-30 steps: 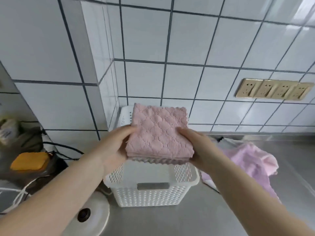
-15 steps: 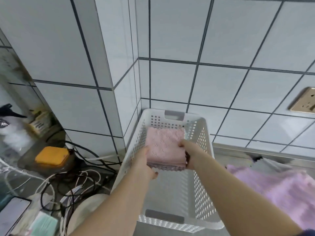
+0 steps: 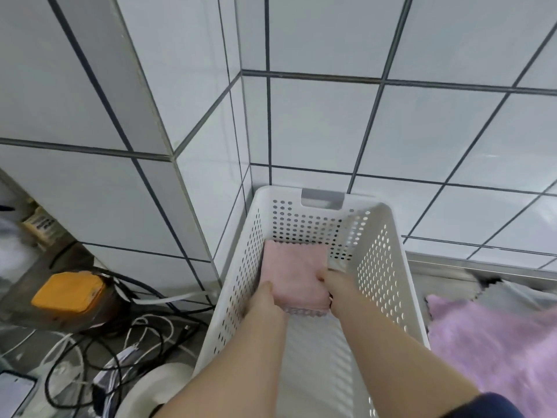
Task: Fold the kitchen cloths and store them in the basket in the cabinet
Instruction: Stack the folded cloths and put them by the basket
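Both hands are gripping the folded pink cloth [image 3: 294, 277] deep inside the white basket [image 3: 388, 267]: the left hand [image 3: 266, 300] at its seven o'clock corner, the right hand [image 3: 334, 285] at its three o'clock edge, equally near. Its long axis is running toward twelve o'clock, along the basket's length.

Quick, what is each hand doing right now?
Left hand: grips the left edge of the folded pink cloth inside the white basket.
Right hand: grips the cloth's right edge.
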Tool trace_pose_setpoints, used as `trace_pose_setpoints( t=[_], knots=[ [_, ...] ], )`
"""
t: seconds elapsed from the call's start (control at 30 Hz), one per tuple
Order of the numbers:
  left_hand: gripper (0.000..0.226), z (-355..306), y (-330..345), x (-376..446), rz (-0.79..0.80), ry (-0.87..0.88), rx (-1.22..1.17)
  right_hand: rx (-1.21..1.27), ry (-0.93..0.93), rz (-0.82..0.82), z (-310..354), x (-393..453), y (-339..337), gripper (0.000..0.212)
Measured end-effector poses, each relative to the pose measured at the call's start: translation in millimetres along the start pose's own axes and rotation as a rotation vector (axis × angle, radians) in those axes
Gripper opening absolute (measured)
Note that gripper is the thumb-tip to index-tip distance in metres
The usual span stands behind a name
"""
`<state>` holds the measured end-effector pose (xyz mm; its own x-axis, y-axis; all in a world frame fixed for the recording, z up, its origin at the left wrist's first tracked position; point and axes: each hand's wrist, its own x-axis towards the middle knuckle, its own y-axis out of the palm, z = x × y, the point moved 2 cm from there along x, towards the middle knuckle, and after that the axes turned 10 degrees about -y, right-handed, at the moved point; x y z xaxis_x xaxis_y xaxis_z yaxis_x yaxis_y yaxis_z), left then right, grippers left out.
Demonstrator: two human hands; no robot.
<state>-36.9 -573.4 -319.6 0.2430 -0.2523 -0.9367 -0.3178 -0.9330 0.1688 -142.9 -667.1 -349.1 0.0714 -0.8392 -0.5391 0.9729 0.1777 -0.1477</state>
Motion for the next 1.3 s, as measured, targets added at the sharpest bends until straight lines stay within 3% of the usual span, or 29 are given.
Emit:
trace_pose_setpoints(
  t=[0.13,0.3,0.47,0.63,0.8,0.87,0.93,1.03,1.1,1.17,1.3],
  knots=[
    [0.041,5,-5,11,-0.023,-0.027,-0.041,0.037,-0.002,0.018,-12,3,-2,0.020],
    [0.048,0,0,27,0.058,-0.060,-0.009,0.048,-0.042,0.042,-21,0,-2,0.010],
    [0.039,2,1,41,0.119,0.025,0.026,-0.033,-0.080,0.031,-26,7,-4,0.043],
    [0.044,1,-2,28,0.047,-0.129,-0.012,-0.173,-0.121,0.012,-22,8,-2,0.049],
    [0.034,-2,-16,3,0.095,-0.202,0.258,-0.276,-0.182,0.033,-11,-2,-1,0.036],
    [0.029,-1,-16,-8,0.107,-0.109,0.595,-0.318,-0.216,0.043,-5,-9,-2,0.031],
    [0.020,-2,-13,-20,0.100,0.070,1.035,-0.358,-0.229,0.032,-1,-15,-2,0.041],
    [0.023,-11,1,-26,0.045,0.686,1.509,-0.512,-0.335,-0.058,6,-23,-4,0.053],
    [0.025,-16,6,-31,-0.099,1.074,1.597,-0.653,-0.451,-0.088,10,-29,-3,0.054],
    [0.020,-15,8,-24,-0.121,1.266,1.567,-0.791,-0.547,-0.073,12,-33,1,0.055],
    [0.048,-11,18,6,-0.073,1.255,1.580,-1.075,-0.678,0.078,9,-30,15,0.063]
  ],
)
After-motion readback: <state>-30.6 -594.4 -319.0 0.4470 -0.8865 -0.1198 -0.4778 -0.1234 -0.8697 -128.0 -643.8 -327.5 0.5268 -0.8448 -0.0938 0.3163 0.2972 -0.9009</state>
